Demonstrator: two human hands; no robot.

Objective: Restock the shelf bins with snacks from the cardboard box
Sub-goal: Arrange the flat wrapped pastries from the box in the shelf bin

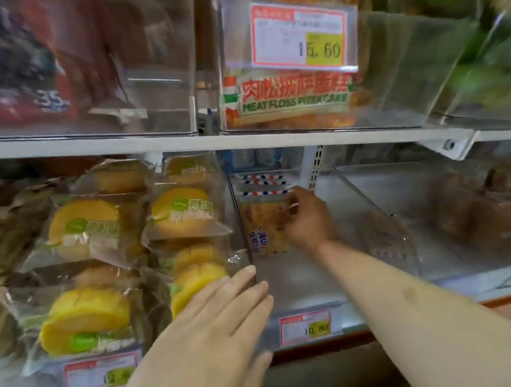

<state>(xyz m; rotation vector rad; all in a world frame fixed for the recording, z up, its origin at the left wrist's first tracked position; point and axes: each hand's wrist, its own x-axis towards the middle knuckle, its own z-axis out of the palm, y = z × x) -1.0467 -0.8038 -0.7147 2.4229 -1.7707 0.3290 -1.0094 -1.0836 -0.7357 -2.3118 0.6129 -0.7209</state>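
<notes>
Head view: right hand [305, 219] reaches deep into the clear middle bin [374, 213] on the lower shelf, fingers curled round an upright snack pack [262, 224] at the bin's left wall. Left hand [216, 318] lies flat, fingers straight and together, against the bin's front-left corner beside the yellow cake packs [181, 213]. Cardboard box out of view.

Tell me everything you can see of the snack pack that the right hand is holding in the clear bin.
The snack pack is a clear plastic wrapper with a golden-brown, speckled cake inside. Its top edge has red, white and blue stripes, and blue print shows low on its front. It stands upright near the back left of the clear bin on the lower shelf, close to the bin's left wall. The right hand grips its right side. More striped packs seem to stand behind it.
</notes>
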